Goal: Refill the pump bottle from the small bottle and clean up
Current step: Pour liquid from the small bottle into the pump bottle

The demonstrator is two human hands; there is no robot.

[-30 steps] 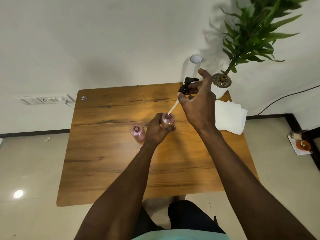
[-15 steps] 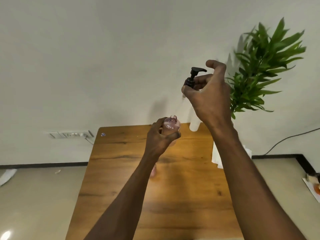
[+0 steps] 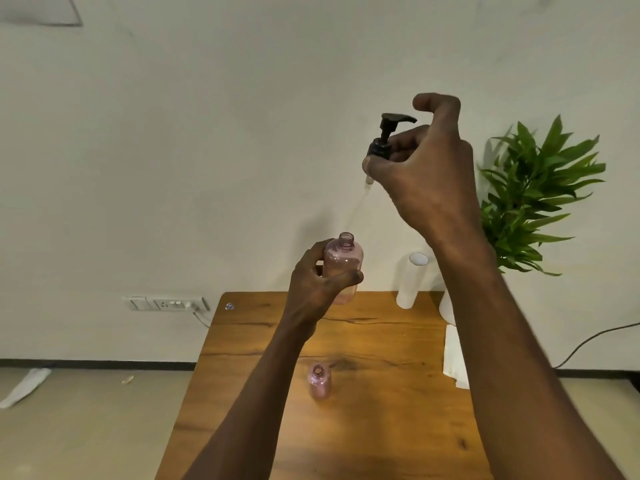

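Note:
My left hand (image 3: 317, 285) grips the pink pump bottle (image 3: 343, 261) around its body and holds it upright in the air above the table, its neck uncapped. My right hand (image 3: 429, 174) holds the black pump head (image 3: 382, 140) up and to the right of the bottle; its clear dip tube (image 3: 360, 202) slants down toward the neck, fully out of it. The small pink bottle (image 3: 319, 381) stands uncapped on the wooden table (image 3: 381, 427), below my left forearm.
A white cylinder (image 3: 412, 280) stands at the table's back edge. White paper towels (image 3: 453, 358) lie at the right edge, partly behind my right arm. A green plant (image 3: 540, 195) rises at the back right. A wall socket (image 3: 166, 303) is on the left.
Both hands rose. The pump head came out of the bottle and the tube tip now hangs above the neck. The view tilted upward, so the small bottle shows again on the table.

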